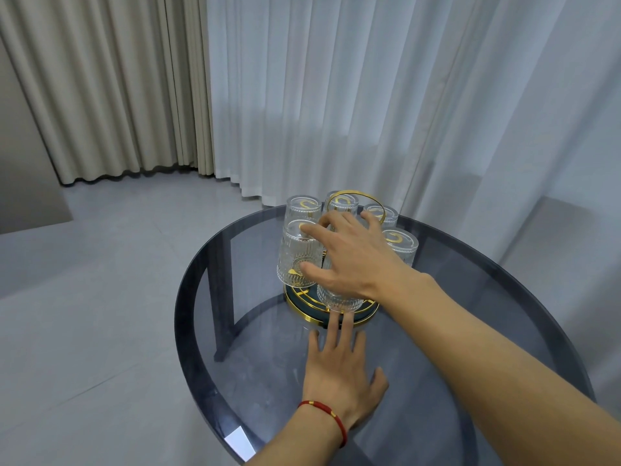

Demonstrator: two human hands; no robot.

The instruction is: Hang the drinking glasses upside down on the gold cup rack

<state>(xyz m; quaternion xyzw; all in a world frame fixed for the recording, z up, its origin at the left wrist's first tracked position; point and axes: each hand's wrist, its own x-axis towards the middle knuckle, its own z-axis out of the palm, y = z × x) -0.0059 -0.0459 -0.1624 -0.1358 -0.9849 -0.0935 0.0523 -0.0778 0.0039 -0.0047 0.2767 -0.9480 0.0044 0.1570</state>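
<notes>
The gold cup rack (356,194), with a ring handle on top and a round gold-rimmed base (302,312), stands on a round smoked-glass table (188,297). Several ribbed clear glasses hang upside down on it, among them a front-left glass (295,260), a front glass (339,301) and a right glass (401,245). My right hand (353,260) lies over the rack with fingers spread. Its thumb and index finger touch the front-left glass, and its palm covers the front glass. My left hand (339,375), with a red bracelet, rests flat on the table, fingertips at the rack's base.
White sheer curtains (336,95) hang close behind the table, and beige curtains (117,89) hang to the left. Grey tiled floor (84,297) lies to the left of the table. The table's dark legs show through its top.
</notes>
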